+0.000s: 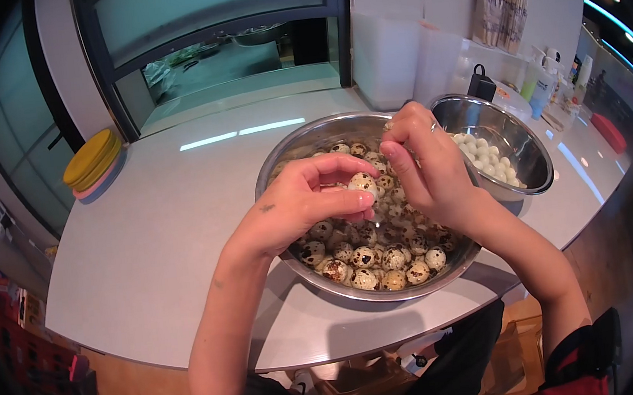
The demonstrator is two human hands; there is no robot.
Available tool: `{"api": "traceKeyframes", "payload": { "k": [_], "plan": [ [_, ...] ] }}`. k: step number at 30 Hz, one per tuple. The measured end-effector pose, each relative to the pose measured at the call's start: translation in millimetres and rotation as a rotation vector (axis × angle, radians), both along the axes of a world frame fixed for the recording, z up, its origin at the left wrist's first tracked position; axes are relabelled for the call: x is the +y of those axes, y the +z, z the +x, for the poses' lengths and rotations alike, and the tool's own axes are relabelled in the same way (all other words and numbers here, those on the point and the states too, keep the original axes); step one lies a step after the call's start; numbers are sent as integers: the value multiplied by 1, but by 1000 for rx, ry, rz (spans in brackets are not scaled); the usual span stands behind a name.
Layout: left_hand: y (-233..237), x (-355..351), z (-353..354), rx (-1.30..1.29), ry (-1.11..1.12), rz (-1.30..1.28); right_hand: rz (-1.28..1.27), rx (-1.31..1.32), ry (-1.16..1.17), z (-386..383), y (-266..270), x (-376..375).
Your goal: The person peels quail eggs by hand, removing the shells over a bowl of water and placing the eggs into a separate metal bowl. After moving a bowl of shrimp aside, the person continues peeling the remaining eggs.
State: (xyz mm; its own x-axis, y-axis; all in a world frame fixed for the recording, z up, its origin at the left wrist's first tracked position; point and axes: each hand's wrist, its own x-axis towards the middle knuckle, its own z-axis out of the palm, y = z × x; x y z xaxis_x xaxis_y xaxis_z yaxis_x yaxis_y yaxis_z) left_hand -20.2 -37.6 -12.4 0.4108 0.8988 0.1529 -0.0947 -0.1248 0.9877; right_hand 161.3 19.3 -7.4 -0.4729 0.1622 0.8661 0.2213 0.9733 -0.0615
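Note:
My left hand (308, 194) holds a speckled quail egg (362, 183) between thumb and fingers, above a large steel bowl (305, 276). Many more spotted quail eggs (364, 257) lie in that bowl, in what looks like water. My right hand (427, 159) is raised over the bowl's right side, its thumb and fingers pinched together. A small pale bit shows at its fingertips, too small to name. Just beyond this hand stands a second steel bowl (533, 167), with peeled white eggs (488, 158) in it.
Yellow round pads (93, 161) are stacked at the counter's left end. At the back right are a black object (481, 86), several bottles (540, 89), and packed chopsticks (499, 12) on a ledge. A red item (607, 133) lies at the far right. Behind the counter (152, 245) is a partly raised window.

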Motion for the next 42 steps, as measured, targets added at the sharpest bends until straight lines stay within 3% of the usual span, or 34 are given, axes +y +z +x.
{"api": "traceKeyframes", "payload": {
  "k": [3, 17, 30, 42],
  "plan": [
    [2, -3, 1, -64, 87, -29, 42, -81, 46, 0, 0, -2],
    [1, -1, -1, -69, 92, -34, -39, -139, 150, -2, -2, -3],
    [0, -1, 0, -85, 74, -17, 0, -121, 111, -3, -3, 0],
    [-2, 1, -2, -161, 59, 25, -168, 15, -27, 0, -3, 4]
  ]
}}
